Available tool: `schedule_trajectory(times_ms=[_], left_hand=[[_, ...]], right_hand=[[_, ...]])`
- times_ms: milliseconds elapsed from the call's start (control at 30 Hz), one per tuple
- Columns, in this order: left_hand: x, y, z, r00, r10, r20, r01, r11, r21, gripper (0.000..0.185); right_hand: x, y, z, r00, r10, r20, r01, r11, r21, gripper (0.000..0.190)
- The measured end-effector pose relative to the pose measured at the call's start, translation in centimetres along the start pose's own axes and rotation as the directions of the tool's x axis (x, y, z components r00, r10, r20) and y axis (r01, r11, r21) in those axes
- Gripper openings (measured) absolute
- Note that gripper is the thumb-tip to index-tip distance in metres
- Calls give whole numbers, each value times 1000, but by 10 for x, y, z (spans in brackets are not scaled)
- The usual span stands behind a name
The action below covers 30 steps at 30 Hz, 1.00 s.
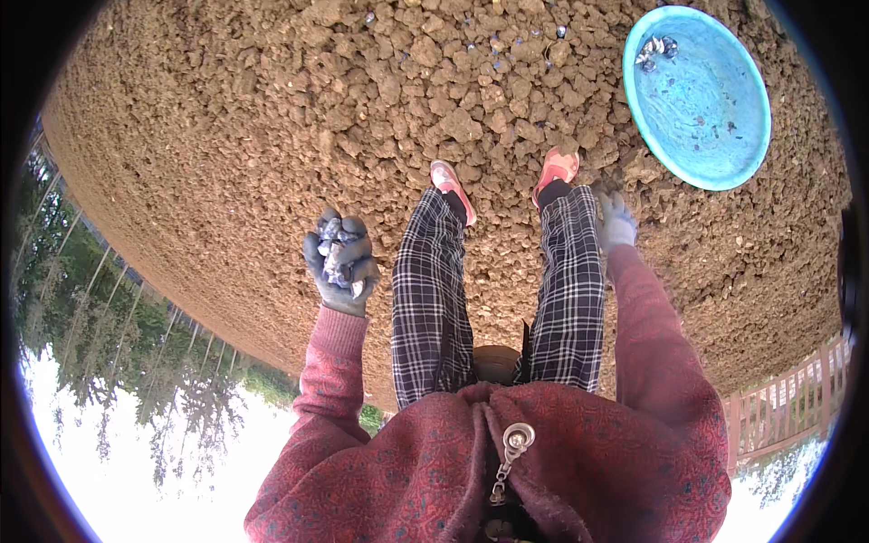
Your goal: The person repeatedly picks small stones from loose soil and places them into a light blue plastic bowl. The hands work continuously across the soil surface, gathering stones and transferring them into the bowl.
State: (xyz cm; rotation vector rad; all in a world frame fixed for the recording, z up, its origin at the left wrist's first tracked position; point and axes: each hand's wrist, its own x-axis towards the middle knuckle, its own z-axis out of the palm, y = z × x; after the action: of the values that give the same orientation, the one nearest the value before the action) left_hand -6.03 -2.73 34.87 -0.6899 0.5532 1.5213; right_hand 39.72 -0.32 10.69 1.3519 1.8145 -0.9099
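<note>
My left hand, in a dirty grey glove, is turned palm up with its fingers curled round several small silvery, bluish lumps; their exact kind cannot be told. Beside my right shin, my right hand in a pale grey glove reaches down to the brown soil. Its fingertips are blurred against the clods, so whether they hold anything is unclear. Ahead of that hand, at the upper right, a round turquoise plastic basin rests on the ground. A small cluster of similar silvery and dark lumps lies inside it near the far left wall.
Loose, cloddy soil surrounds my pink shoes. Small shiny blue and silver bits are scattered over the clods farther ahead. A slatted fence stands at the lower right edge, and trees line the left edge.
</note>
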Motion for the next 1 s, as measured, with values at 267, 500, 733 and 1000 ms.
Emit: schedule_trajectory(times_ms=[267,500,733,1000], left_hand=[[13,-33,114,985,-2,172,-2,1000,24,41],[104,13,179,977,-115,180,115,993,11,41],[209,88,240,957,-269,109,263,963,60,41],[270,111,253,962,-272,39,267,959,93,38]], right_hand=[[-60,47,-46,950,255,178,-311,763,567,49],[-25,35,-94,908,377,181,-377,550,745,49],[18,-46,-159,670,652,356,-599,191,777,53],[93,-64,-182,221,668,710,2,-729,685,57]])
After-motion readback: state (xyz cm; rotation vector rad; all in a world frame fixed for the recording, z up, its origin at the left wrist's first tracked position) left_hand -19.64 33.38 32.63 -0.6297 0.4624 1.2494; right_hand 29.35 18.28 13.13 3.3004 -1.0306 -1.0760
